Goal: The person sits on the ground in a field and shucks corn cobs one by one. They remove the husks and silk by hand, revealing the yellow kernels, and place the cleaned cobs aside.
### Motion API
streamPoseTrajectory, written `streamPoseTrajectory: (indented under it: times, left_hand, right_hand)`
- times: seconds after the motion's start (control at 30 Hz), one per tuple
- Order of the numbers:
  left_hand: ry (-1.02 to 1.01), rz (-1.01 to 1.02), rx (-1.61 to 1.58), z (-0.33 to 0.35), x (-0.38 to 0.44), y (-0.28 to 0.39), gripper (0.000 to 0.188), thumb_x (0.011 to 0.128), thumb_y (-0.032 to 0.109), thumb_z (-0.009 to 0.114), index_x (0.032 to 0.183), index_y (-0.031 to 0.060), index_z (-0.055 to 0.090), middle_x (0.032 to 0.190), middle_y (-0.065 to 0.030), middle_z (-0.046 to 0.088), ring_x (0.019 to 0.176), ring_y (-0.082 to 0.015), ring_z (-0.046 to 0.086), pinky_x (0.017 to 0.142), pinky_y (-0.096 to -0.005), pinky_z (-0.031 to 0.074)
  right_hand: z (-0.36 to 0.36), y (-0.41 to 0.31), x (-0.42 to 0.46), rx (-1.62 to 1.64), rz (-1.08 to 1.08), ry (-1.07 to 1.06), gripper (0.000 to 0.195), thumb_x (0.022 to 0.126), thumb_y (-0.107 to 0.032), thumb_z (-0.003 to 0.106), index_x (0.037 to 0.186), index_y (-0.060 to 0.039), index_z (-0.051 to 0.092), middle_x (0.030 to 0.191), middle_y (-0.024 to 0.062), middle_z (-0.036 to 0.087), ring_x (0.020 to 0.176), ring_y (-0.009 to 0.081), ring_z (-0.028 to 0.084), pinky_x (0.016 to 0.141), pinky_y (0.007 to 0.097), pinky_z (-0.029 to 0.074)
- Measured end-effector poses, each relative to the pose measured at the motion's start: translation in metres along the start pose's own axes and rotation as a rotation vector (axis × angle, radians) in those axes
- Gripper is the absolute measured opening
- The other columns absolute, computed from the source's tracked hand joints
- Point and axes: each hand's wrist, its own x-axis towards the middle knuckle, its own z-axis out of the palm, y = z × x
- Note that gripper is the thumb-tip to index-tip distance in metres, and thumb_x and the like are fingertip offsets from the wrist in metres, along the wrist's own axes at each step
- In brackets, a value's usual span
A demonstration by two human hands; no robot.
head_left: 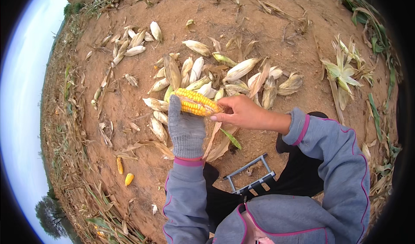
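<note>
A husked yellow ear of corn (196, 103) lies across both my hands, with a pale gap running between its kernel rows. My left hand (186, 130), in a grey knitted glove, grips the ear's left end with the thumb up along it. Bare, my right hand (241, 112) pinches the right tip, where some brown silk clings. Just beyond the hands spreads a pile of unhusked corn ears (241, 69) in pale dry husks. Part of that pile is hidden behind the held ear and my hands.
A smaller group of unhusked ears (134, 43) lies farther off to the left. Two husked cobs (129, 179) rest on the soil at lower left. A metal-framed folding stool (249, 172) shows between my legs. Peeled husks (342, 69) lie at right; cut stalks (110, 208) border the left.
</note>
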Motion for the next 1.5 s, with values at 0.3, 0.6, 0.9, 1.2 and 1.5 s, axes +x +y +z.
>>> streamPoseTrajectory:
  times: [0.3, 0.6, 0.9, 1.2, 1.5]
  left_hand:
    - [-0.013, -0.004, 0.051, -0.001, -0.002, 0.003, 0.049, 0.084, 0.034, 0.063, 0.12, 0.0056, 0.046, 0.112, -0.0095, 0.052, 0.104, -0.0248, 0.052, 0.091, -0.0416, 0.044]
    - [-0.012, -0.006, 0.054, -0.002, -0.006, 0.004, 0.037, 0.084, 0.023, 0.064, 0.114, 0.004, 0.05, 0.107, -0.0075, 0.055, 0.101, -0.0197, 0.054, 0.09, -0.0365, 0.045]
    - [-0.042, 0.035, 0.102, 0.001, -0.006, 0.003, 0.033, 0.086, 0.019, 0.063, 0.112, 0.0055, 0.05, 0.107, -0.0054, 0.055, 0.1, -0.0165, 0.054, 0.089, -0.0332, 0.045]
    - [0.077, 0.044, -0.073, 0.002, -0.005, 0.008, 0.04, 0.084, 0.026, 0.065, 0.113, 0.0033, 0.051, 0.11, -0.0094, 0.056, 0.104, -0.0209, 0.053, 0.092, -0.037, 0.045]
    - [0.138, 0.037, -0.32, -0.002, 0.0, 0.026, 0.044, 0.08, 0.024, 0.07, 0.113, 0.0009, 0.052, 0.113, -0.0139, 0.056, 0.107, -0.0264, 0.053, 0.094, -0.0423, 0.046]
  right_hand:
    - [0.001, -0.001, -0.01, -0.402, -0.189, 0.126, 0.03, 0.087, -0.035, 0.054, 0.078, -0.0065, 0.058, 0.06, 0.0126, 0.057, 0.058, 0.0314, 0.059, 0.054, 0.0417, 0.046]
    - [0.003, -0.003, -0.012, -0.815, -0.329, 0.117, 0.023, 0.086, -0.026, 0.054, 0.071, -0.0086, 0.053, 0.056, 0.0046, 0.055, 0.05, 0.0217, 0.059, 0.044, 0.0359, 0.043]
    - [0.005, 0.0, -0.012, -0.876, -0.361, 0.125, 0.021, 0.081, -0.023, 0.056, 0.065, -0.0088, 0.052, 0.052, 0.0043, 0.055, 0.045, 0.0226, 0.057, 0.041, 0.0367, 0.043]
    - [0.0, -0.007, -0.01, -0.499, -0.321, 0.356, 0.018, 0.079, -0.02, 0.057, 0.067, -0.0071, 0.054, 0.053, 0.0093, 0.053, 0.047, 0.0277, 0.056, 0.044, 0.038, 0.042]
    - [0.017, 0.005, -0.02, -0.857, -0.053, -0.363, 0.025, 0.078, -0.024, 0.062, 0.087, -0.0021, 0.055, 0.067, 0.0137, 0.062, 0.064, 0.0296, 0.063, 0.054, 0.0398, 0.047]
